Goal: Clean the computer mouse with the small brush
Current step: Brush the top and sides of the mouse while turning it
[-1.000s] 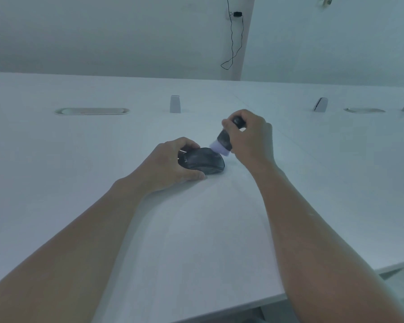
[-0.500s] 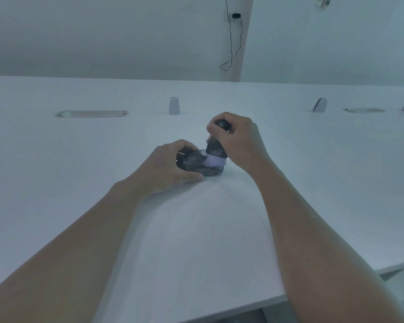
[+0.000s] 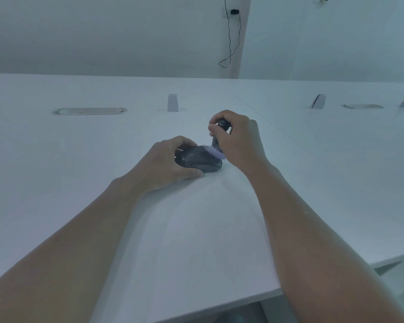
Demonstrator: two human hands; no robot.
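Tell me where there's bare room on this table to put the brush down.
Bare tabletop lies between the two forearms, in front of the mouse. More lies left of the left hand, before the cable slot. It is crowded only at the mouse, where the right hand holds the brush.

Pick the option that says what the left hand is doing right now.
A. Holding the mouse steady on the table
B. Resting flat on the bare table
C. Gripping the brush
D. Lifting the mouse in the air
A: the left hand clasps the mouse on the table, while the right hand holds the brush.
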